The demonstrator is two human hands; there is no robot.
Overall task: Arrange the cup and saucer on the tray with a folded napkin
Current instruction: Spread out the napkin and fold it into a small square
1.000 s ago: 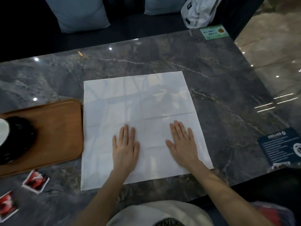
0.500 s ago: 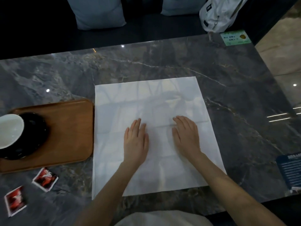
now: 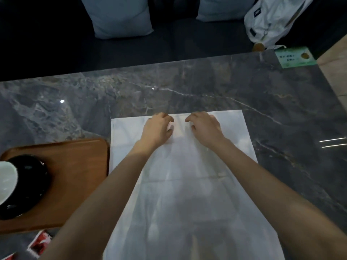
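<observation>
Fingers of left hand [image 3: 157, 129] and right hand [image 3: 205, 127] curled on napkin [image 3: 187, 184] far edge, grip unclear, cup [image 3: 6, 182] cropped

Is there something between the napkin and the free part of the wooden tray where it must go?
Nothing visible: the napkin lies right beside the tray, whose near right part is bare; cup and saucer sit at its left.

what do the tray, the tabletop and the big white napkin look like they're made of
The brown rounded tray looks like wood with a smooth satin finish: warm tone, faint grain. The dark grey veined tabletop looks like polished marble or a stone-look slab: pale veins and sharp light reflections. The large white square napkin looks like thin matte cloth, possibly paper: it lies flat with fold creases.
</observation>
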